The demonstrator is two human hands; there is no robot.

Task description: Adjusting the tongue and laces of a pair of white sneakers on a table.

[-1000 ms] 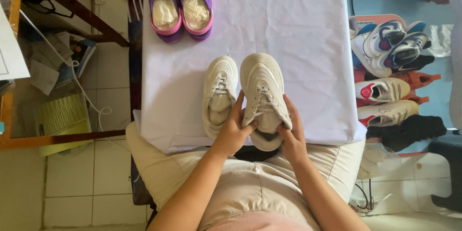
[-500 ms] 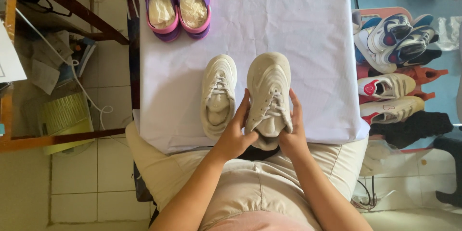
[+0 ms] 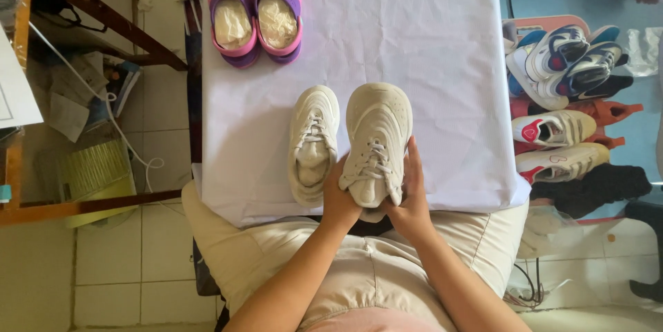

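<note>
Two cream lace-up sneakers sit on a white cloth-covered table (image 3: 442, 42). The right-hand cream sneaker (image 3: 378, 140) is held at its heel end between both hands. My left hand (image 3: 340, 197) cups its left side and my right hand (image 3: 413, 194) presses its right side, fingers reaching up along the shoe. Its toe points away from me. The left-hand cream sneaker (image 3: 313, 144) lies just beside it on the cloth, stuffed with paper, touched by neither hand.
A pair of pink and purple clogs (image 3: 255, 8) stuffed with paper stands at the table's far left. A heap of shoes (image 3: 563, 97) lies on the floor to the right. A wooden frame (image 3: 83, 204), papers and a cable are on the tiled floor at left.
Both hands have kept hold of the right-hand sneaker; it has tipped slightly with its toe lifted. The other sneaker and the clogs have stayed in place.
</note>
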